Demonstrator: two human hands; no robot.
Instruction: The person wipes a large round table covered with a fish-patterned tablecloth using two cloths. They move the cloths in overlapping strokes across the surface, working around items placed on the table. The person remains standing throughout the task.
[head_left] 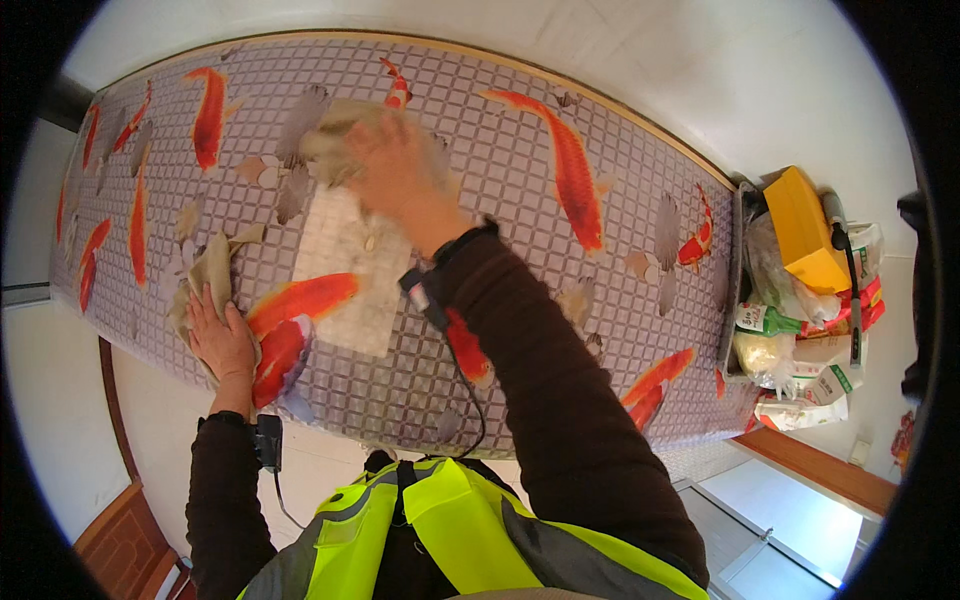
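Note:
A table covered with a grey-and-white grid tablecloth (480, 170) printed with red and orange koi fish lies before me. Near its far edge my right hand (395, 170) presses on a beige cloth (330, 140); hand and cloth are slightly blurred, and part of the cloth is hidden under the palm. At the near left, my left hand (222, 340) rests flat, fingers extended, over a second beige cloth (212, 268) that is crumpled against the tabletop. A bright pale rectangle (345, 285), seemingly reflected light, shows on the tablecloth between my hands.
At the right end stands a grey tray (735, 330) heaped with a yellow box (803, 230), a green bottle (770, 320), plastic bags and a black-handled tool (855, 290). A wall runs along the far edge. Cables hang from the bands on both my wrists.

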